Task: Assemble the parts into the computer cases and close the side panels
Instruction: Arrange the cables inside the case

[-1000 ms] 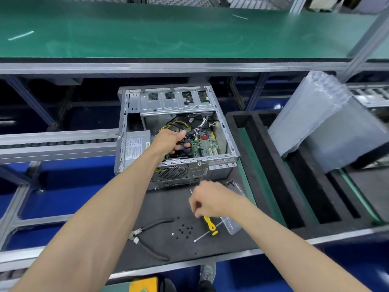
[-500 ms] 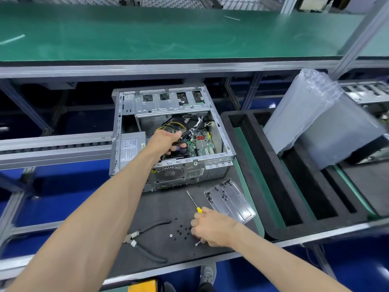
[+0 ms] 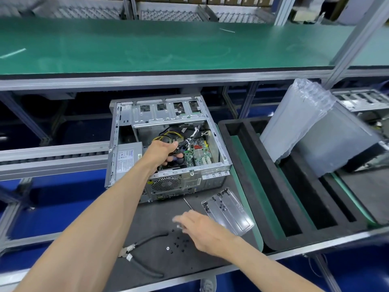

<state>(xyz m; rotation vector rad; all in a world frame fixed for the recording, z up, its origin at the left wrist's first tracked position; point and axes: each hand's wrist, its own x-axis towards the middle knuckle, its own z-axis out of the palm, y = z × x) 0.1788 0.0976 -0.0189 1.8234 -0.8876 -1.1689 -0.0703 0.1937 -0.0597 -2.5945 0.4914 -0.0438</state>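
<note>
The computer case [image 3: 168, 148] lay open on the surface [image 3: 160, 216], its power supply [image 3: 128, 157] at the left inside. Before it sat loose screws [image 3: 179, 242], with pliers [image 3: 143, 256] to their left and a clear tray [image 3: 228, 209] to their right. A slotted foam tray [image 3: 273, 186] lay further right, holding bagged packaging [image 3: 311, 127].

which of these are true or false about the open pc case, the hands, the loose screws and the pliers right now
1. The computer case has its side panel off. True.
2. The left hand rests on the mat. False: it grips cables inside the case.
3. The loose screws lie on the dark mat. True.
4. The pliers are in the right hand. False: they lie on the mat, left of that hand.
5. The clear plastic tray is inside the case. False: it lies on the mat.
</note>
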